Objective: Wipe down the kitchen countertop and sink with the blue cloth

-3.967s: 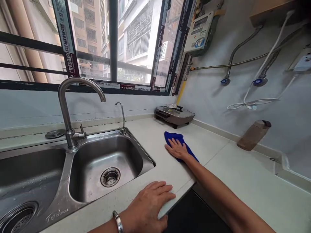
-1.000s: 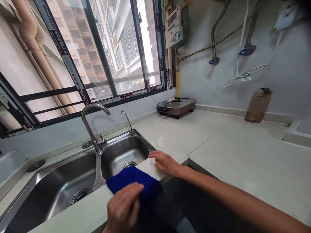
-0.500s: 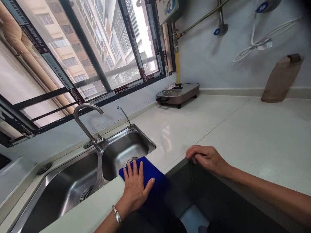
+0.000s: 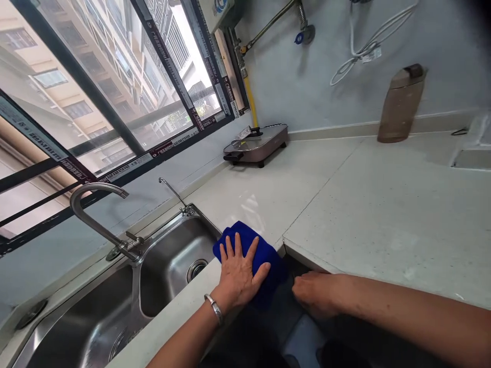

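Observation:
A blue cloth lies on the pale countertop beside the sink, partly draped over the front edge. My left hand is spread flat on it, fingers apart, with a silver bangle at the wrist. Below the counter's edge, to the right of the cloth, my right hand is closed, its fingers curled downward. Whatever may be inside that fist is hidden. The cloth's lower end fades into shadow under the edge.
A steel double sink with a tall faucet and a thin small tap is at left. An electric pan stands at the back. A brown pitcher leans near the wall, below a coiled white cable.
My left hand and the cloth have moved right along the counter, away from the sink. My right hand has dropped from the counter's edge to below it. The view has shifted to the right.

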Tool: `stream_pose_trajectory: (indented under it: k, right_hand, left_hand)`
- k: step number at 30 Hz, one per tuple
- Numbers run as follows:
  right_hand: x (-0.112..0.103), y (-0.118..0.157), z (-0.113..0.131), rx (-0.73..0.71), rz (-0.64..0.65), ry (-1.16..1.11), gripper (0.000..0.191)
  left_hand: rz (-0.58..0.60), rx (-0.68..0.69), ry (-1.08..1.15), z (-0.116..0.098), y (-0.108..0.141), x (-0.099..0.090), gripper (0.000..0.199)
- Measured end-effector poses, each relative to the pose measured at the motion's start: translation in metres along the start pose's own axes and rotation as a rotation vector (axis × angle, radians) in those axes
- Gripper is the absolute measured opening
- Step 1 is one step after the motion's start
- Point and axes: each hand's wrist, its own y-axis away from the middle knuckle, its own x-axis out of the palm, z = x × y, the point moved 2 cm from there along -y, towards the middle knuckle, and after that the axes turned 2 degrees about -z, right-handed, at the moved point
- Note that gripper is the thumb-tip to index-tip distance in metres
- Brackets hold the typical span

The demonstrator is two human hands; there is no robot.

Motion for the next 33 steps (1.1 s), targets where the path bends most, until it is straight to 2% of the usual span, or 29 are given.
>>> stream_pose_trajectory:
  k: [4, 10, 16, 19, 21, 24, 28, 33]
  right_hand:
    - [0.003, -0.004, -0.004, 0.008, 0.037, 0.02, 0.015]
    - [0.008, -0.007, -0.003, 0.03, 0.102, 0.074, 0.014]
    - [-0.011, -0.003, 0.006, 0.025, 0.176, 0.108, 0.019]
    - [-0.025, 0.003, 0.013, 0.012, 0.226, 0.142, 0.023]
    - [-0.031, 0.006, 0.017, -0.004, 0.236, 0.156, 0.024]
    - [-0.033, 0.009, 0.019, -0.02, 0.246, 0.163, 0.025]
    - [-0.026, 0.013, 0.019, -0.049, 0.341, 0.182, 0.024]
    - [-0.022, 0.02, 0.02, -0.045, 0.217, 0.243, 0.021]
  left_hand:
    - [-0.029, 0.082, 0.008, -0.02, -0.035, 0.002, 0.066]
    - [-0.022, 0.186, 0.039, -0.028, -0.079, 0.004, 0.055]
    - [-0.055, 0.083, 0.028, -0.027, -0.123, 0.002, 0.058]
    - [-0.058, 0.039, 0.037, -0.027, -0.133, 0.001, 0.064]
    - [-0.051, 0.049, 0.04, -0.024, -0.127, 0.001, 0.065]
    - [-0.041, 0.075, 0.027, -0.014, -0.103, 0.002, 0.061]
    - [-0.018, 0.076, -0.006, 0.003, -0.054, 0.001, 0.053]
    - [0.028, 0.093, -0.03, 0.028, 0.019, -0.005, 0.049]
